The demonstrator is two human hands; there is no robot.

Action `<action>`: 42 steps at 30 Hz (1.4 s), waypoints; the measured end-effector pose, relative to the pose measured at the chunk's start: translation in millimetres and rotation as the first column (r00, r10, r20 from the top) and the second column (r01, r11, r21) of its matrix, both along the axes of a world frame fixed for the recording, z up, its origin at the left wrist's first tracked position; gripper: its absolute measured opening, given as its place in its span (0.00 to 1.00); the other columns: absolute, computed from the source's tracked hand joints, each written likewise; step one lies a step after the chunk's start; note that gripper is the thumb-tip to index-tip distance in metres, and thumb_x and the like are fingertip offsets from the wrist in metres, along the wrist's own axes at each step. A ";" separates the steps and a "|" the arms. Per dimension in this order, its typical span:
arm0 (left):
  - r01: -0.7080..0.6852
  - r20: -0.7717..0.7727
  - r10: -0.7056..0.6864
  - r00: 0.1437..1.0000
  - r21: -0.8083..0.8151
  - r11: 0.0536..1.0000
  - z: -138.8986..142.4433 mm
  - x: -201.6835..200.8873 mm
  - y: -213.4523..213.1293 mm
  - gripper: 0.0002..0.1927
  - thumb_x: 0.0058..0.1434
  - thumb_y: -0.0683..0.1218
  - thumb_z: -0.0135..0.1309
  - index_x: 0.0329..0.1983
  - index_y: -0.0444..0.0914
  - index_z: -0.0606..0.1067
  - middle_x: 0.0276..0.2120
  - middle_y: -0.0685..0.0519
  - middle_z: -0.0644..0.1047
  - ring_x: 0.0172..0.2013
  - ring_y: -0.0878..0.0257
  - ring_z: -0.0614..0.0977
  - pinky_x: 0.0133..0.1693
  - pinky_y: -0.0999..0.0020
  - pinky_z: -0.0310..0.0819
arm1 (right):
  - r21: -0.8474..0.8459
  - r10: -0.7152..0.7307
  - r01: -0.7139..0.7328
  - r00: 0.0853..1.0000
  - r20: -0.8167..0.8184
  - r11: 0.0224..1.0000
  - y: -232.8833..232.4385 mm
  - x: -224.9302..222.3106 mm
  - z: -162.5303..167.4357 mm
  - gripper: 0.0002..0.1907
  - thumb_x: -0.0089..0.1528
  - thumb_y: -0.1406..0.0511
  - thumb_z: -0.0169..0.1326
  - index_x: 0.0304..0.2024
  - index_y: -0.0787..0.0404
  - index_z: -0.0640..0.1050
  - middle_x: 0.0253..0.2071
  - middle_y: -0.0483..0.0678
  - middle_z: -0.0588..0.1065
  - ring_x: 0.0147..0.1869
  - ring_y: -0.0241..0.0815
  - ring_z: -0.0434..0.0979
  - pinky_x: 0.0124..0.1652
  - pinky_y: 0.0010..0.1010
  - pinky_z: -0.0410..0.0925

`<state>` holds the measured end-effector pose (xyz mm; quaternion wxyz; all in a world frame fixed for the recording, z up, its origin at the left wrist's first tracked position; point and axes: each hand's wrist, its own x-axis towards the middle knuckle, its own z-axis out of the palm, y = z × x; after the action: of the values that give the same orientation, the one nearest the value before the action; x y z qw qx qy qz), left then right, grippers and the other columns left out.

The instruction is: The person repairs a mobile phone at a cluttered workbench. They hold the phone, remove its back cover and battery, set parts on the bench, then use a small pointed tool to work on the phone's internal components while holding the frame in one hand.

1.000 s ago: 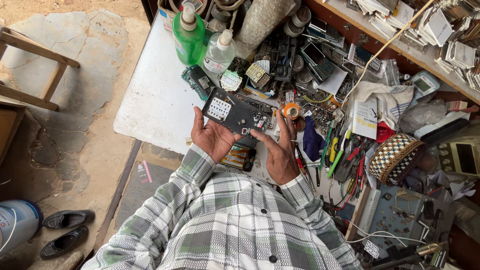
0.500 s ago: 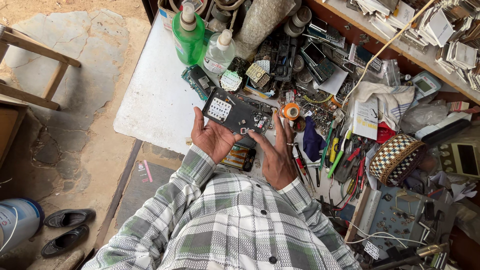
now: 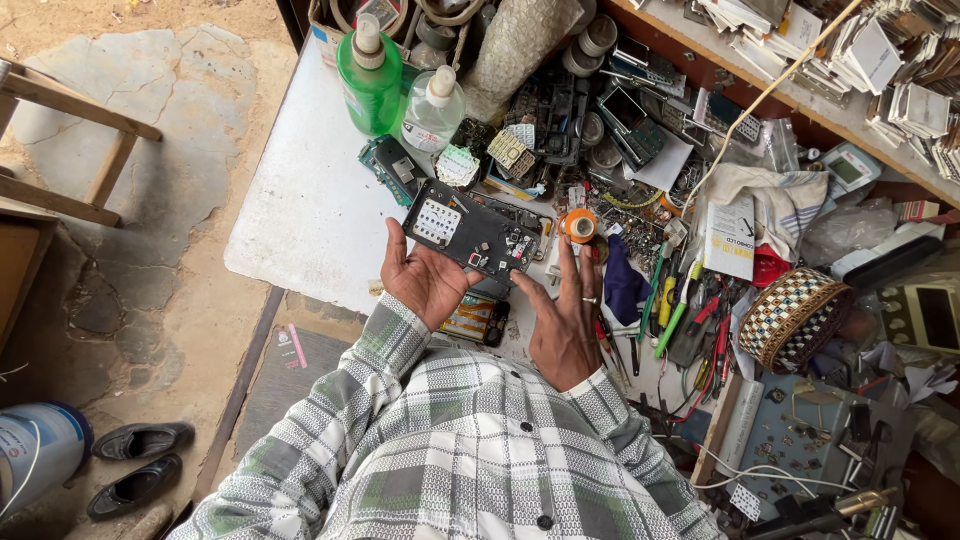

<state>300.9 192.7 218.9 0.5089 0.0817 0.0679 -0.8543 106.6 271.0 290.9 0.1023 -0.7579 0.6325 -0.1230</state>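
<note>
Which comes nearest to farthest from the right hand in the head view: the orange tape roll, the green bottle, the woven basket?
Measured from the right hand:
1. Orange tape roll, just beyond its fingertips.
2. Woven basket, off to the right among the tools.
3. Green bottle, at the far left of the white table.

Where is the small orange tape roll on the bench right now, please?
In the head view, the orange tape roll lies just beyond the right hand, right of the opened phone.

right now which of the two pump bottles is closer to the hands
The clear bottle. It stands just above the opened phone that the left hand holds, while the green bottle stands to its left, farther up the table.
</note>
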 end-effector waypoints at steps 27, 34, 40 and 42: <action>0.005 0.033 -0.003 0.999 -0.033 0.999 4.5 2.0 2.1 0.49 0.65 0.76 0.33 0.76 0.36 0.55 0.72 0.39 0.62 0.70 0.41 0.65 0.67 0.25 0.53 | -0.021 -0.043 0.045 0.993 0.106 0.999 -21.0 3.3 1.8 0.34 0.64 0.77 0.46 0.72 0.50 0.67 0.79 0.64 0.40 0.83 0.70 0.35 0.75 0.61 0.39; -0.001 0.023 0.001 1.000 0.005 1.000 3.8 2.3 2.7 0.48 0.66 0.76 0.34 0.75 0.37 0.56 0.71 0.39 0.64 0.70 0.41 0.65 0.67 0.27 0.53 | -0.061 -0.013 0.022 0.991 0.130 0.998 -21.4 10.3 -3.8 0.30 0.63 0.76 0.46 0.66 0.49 0.75 0.79 0.63 0.43 0.83 0.69 0.37 0.76 0.61 0.39; 0.005 0.035 -0.005 0.999 0.003 1.000 9.2 3.9 3.9 0.47 0.66 0.75 0.34 0.75 0.37 0.57 0.70 0.40 0.65 0.69 0.42 0.66 0.67 0.27 0.55 | -0.122 -0.092 0.116 0.978 0.187 0.986 -35.1 6.6 1.1 0.13 0.67 0.63 0.57 0.55 0.53 0.79 0.79 0.60 0.47 0.83 0.68 0.39 0.75 0.61 0.43; 0.009 0.025 -0.008 1.000 -0.018 1.000 10.1 3.0 3.7 0.47 0.66 0.75 0.34 0.75 0.37 0.57 0.70 0.40 0.65 0.70 0.43 0.67 0.67 0.29 0.55 | -0.109 -0.088 0.110 0.979 0.186 0.988 -41.7 8.6 1.6 0.14 0.67 0.61 0.57 0.55 0.53 0.79 0.79 0.60 0.46 0.82 0.69 0.38 0.74 0.61 0.43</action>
<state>303.8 196.4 229.0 0.5068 0.0879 0.0537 -0.8559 115.2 229.3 292.5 0.1079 -0.7158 0.6492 -0.2334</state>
